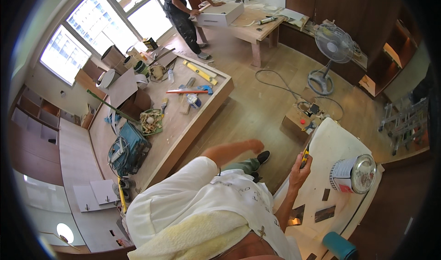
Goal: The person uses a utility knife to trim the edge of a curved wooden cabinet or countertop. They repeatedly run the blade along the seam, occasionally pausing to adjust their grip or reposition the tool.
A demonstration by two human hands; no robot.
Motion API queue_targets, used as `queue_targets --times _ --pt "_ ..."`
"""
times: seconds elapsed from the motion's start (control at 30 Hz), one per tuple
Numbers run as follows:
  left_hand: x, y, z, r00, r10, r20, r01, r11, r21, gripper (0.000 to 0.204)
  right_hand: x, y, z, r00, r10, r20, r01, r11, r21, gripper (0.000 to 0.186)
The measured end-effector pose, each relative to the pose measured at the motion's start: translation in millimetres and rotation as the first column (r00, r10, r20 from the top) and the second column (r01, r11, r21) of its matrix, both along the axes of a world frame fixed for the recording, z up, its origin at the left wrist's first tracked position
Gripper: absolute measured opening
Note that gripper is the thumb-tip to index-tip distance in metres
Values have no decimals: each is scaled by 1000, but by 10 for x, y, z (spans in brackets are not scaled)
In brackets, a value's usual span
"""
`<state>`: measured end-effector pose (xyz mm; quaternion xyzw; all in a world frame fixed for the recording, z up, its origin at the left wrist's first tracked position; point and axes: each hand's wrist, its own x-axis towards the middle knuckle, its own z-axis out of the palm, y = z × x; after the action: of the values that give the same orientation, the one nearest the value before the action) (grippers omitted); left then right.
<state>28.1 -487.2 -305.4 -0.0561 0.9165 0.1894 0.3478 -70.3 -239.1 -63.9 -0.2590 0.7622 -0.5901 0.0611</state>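
Here I am on the head camera, and the right hand (299, 170) is the busy one: I have its fingers curled closed around a yellow-and-black knife (305, 159), or what looks like one, with the narrow end pointing up and away along the near edge of the white desk (337, 138). The blade itself is too small for me to read, so I can't tell how far it is out.

Over to the left hand (255, 145): it hangs out over the floor (243, 122), well apart from the desk, fingers folded in. Whether anything sits inside that curl, I cannot tell.

On the desk, right of the knife, a paint can (353, 173) lies tilted in view with its lid toward me; nearer in are dark rectangular patches (325, 213), openings or loose pieces, I can't say which, and a teal cylinder (340, 245) sits at the lower edge.

The step in hand, as I judge it, is handling the knife at the desk's edge. The next move, I reckon, calls for a firm grip, the narrow end kept off the body, and the left hand well out of its line. Across the room, a co-worker (180, 23) leans over a white box (221, 15).
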Motion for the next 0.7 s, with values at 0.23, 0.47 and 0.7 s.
queue_targets --times 0.23,0.47,0.7 --pt "158 1790 44 979 -199 -37 197 890 412 34 14 180 -154 998 -37 58 35 999 40 28" --pt "28 956 -207 932 -352 90 333 926 178 37 -78 244 -157 997 -58 40 55 996 73 31" --pt "368 -1707 154 923 382 -48 -380 923 57 50 -181 28 -30 996 11 92 -19 997 79 29"
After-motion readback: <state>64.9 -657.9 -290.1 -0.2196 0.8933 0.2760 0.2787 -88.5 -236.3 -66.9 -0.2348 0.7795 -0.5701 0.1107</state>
